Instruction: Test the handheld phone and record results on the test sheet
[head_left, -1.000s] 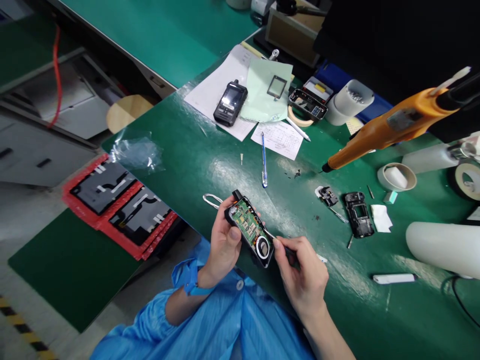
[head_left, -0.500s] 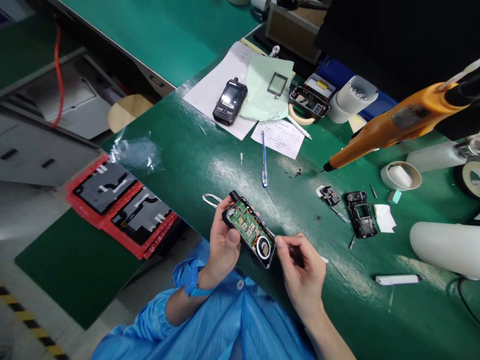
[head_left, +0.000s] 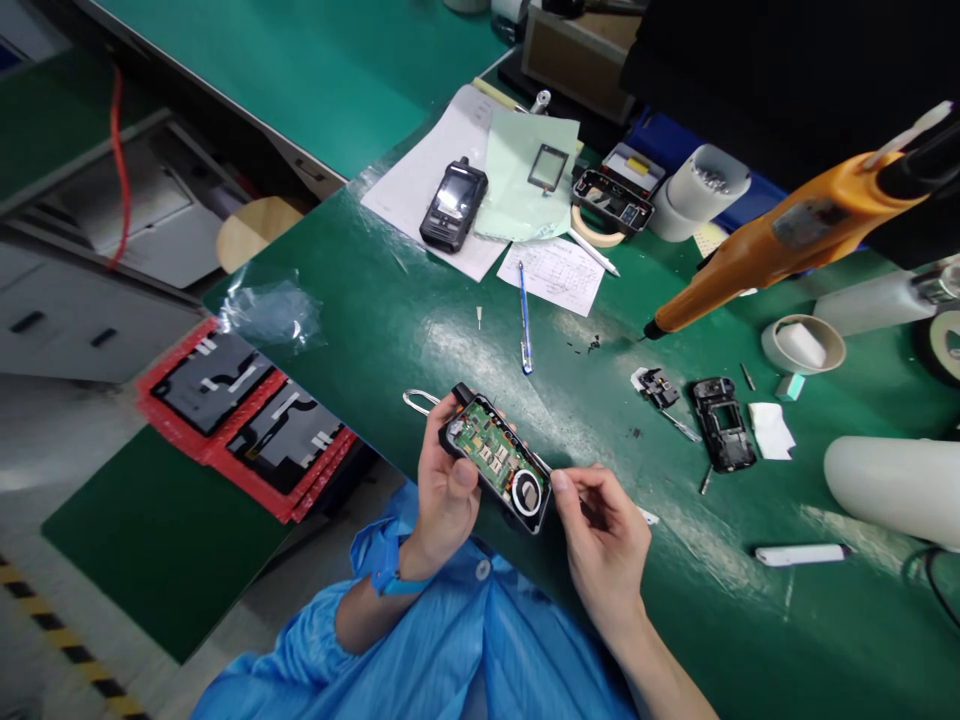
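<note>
My left hand [head_left: 448, 490] is closed around an opened handheld radio [head_left: 487, 440], its thumb along the near side. The radio lies tilted with its inside facing up, showing a green circuit board and a round speaker [head_left: 527, 493] with a white ring at the lower right end. A cord loop [head_left: 420, 401] shows past its antenna end. At the radio's right edge my right hand [head_left: 606, 530] pinches a thin, light-coloured tool [head_left: 650, 517]. The tool's tip lies along the casing edge near the speaker; its middle is hidden by my fingers.
A hanging orange electric screwdriver [head_left: 765, 250] points down at the right. A black radio housing [head_left: 721, 425], a blue pen [head_left: 525, 320] and a complete radio [head_left: 454, 205] lie on the green table. Red bubble wrap with grey parts [head_left: 285, 430] is at the left.
The whole view has shifted slightly. Both hands keep their hold, with the right hand still at the radio's edge near the speaker.
</note>
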